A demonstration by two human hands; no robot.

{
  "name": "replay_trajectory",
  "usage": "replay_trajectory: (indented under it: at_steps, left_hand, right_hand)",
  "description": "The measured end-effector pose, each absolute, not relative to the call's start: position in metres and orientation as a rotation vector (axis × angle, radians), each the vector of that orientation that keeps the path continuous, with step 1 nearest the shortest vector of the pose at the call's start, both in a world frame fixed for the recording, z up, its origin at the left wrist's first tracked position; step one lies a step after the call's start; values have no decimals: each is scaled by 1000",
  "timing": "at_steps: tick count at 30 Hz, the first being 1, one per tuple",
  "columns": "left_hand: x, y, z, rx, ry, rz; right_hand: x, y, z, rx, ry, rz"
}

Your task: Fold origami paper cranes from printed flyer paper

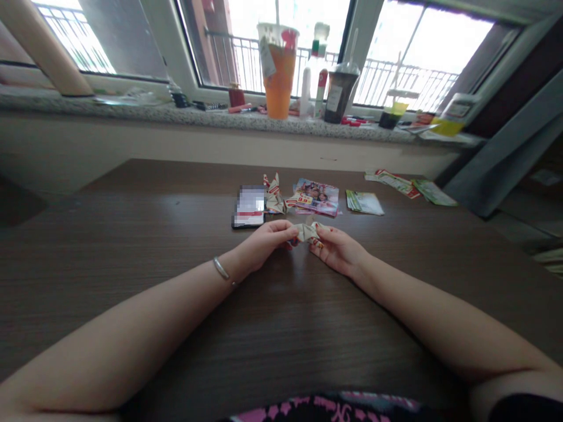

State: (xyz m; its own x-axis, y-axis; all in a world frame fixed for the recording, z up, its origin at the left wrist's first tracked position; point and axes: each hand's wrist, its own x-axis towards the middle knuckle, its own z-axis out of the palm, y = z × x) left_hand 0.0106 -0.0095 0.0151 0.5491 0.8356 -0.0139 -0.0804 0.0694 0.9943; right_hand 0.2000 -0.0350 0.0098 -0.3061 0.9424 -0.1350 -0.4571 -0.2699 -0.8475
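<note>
Between my two hands, above the dark wooden table (211,346), is a small piece of folded printed paper (307,232), pale with red and yellow print. My left hand (271,239), with a silver bangle on its wrist, pinches the paper's left side between thumb and fingers. On the other side, my right hand (338,249) grips the right edge, its fingertips partly hidden behind the paper. Just beyond my hands lie a phone (250,206) and a folded paper figure (275,198) with pointed tips.
Printed flyers (317,197) lie behind my hands, with a small stack of cards (365,202) and more leaflets (433,192) to the right. On the stone windowsill (197,120) stand a large cup of orange drink (279,76), a dark drink cup (339,94) and bottles.
</note>
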Motion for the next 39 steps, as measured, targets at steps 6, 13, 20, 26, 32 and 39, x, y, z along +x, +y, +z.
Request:
replay_trajectory:
  at_steps: [6, 13, 20, 26, 32, 39]
  left_hand:
    - [11, -9, 14, 1282, 720, 794]
    - [13, -8, 14, 1091, 762, 918]
    - [13, -7, 13, 1039, 751, 970]
    - [11, -14, 12, 1723, 830, 1082]
    - [8, -16, 17, 2324, 887, 1263]
    - [7, -16, 17, 2491, 1095, 1239]
  right_hand:
    - [199, -34, 11, -784, -783, 1806]
    - [202, -28, 9, -902, -741, 1760]
    - [203, -27, 14, -925, -653, 1979]
    - [205, -26, 15, -931, -575, 1982]
    - [205, -28, 16, -916, -620, 2007]
    - [205, -27, 14, -941, -674, 2037]
